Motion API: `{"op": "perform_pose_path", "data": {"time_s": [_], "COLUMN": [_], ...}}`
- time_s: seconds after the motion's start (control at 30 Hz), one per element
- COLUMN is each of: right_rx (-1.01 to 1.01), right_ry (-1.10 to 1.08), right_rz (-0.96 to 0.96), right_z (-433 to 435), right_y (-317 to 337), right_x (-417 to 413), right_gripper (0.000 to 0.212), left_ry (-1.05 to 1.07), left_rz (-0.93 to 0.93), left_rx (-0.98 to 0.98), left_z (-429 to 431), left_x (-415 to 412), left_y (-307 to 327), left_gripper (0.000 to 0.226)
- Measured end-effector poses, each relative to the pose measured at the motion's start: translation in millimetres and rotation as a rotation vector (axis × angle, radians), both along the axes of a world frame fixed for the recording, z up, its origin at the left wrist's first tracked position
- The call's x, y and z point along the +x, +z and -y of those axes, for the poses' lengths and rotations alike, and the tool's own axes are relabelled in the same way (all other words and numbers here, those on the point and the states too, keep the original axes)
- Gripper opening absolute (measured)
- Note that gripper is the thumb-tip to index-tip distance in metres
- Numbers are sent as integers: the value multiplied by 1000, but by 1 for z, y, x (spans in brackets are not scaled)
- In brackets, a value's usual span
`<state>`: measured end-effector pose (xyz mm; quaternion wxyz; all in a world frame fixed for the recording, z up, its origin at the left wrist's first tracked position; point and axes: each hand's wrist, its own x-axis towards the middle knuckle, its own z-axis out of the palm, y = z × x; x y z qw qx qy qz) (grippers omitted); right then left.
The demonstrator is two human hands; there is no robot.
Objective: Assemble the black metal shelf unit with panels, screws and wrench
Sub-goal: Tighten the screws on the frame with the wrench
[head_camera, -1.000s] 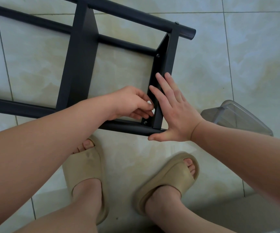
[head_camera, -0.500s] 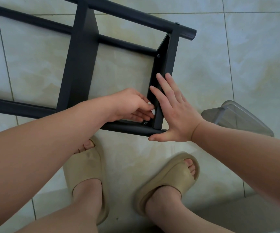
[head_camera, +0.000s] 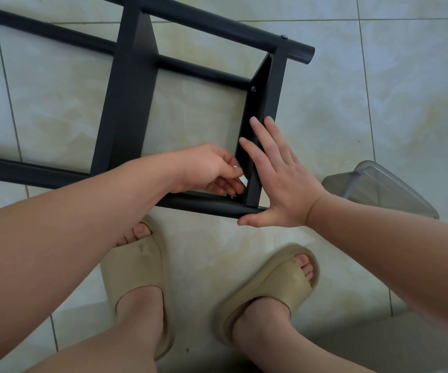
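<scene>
The black metal shelf frame [head_camera: 134, 84] lies on its side on the tiled floor. Its end panel [head_camera: 267, 98] stands between two round tubes. My left hand [head_camera: 209, 168] is curled inside the frame at the lower corner. Its fingertips pinch a small wrench, almost all hidden, just above a screw [head_camera: 233, 196] where the panel meets the lower tube [head_camera: 204, 204]. My right hand [head_camera: 279, 179] lies flat against the outer face of the end panel, fingers straight, thumb along the tube's end. Another screw [head_camera: 254, 89] shows higher on the panel.
A clear plastic container [head_camera: 384, 187] sits on the floor right of the frame, close to my right wrist. My two feet in beige slides [head_camera: 139, 267] [head_camera: 274, 286] stand just below the lower tube. Pale floor tiles stretch to the right.
My left hand's fingers dipped to the screw, then lifted slightly and shifted at the corner. The right hand and the frame stay put.
</scene>
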<state>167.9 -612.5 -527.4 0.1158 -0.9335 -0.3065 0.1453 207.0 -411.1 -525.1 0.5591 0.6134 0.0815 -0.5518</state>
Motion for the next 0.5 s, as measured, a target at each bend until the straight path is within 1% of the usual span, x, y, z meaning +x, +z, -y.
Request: {"op": "perform_pose_path", "data": {"time_s": [0.33, 0.5], "right_rx": [-3, -1], "right_ry": [5, 7], "right_rz": [8, 11], "right_z": [0, -1], "right_y": [0, 0], "right_x": [0, 0], "right_gripper": [127, 126], "left_ry": [-80, -121], "left_rz": [68, 100], "left_rx": [-30, -33], "left_z": [-6, -8], "left_x": [0, 0], "left_y": [-3, -5], "left_gripper": [19, 17]}}
